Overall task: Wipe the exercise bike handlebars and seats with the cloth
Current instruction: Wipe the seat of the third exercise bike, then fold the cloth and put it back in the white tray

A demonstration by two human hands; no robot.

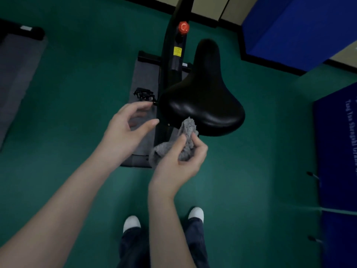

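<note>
While the grey cloth (185, 142) is sitting bunched in the right hand (177, 161), whose fingers are curling round it just below the rear edge of the black seat (202, 97), it is presenting only a small wad (a loose tail is hanging toward the frame). That tail is risking a snag on the pedal (144, 93) or seat post during a wipe, and a wad is likely leaving streaks unwiped. The left hand (125, 128) is hovering with fingers spread, holding nothing, beside the seat's left edge. Green floor (260, 151) is lying open to the right; the blue mats (336, 151) are crowding the far right.
</note>
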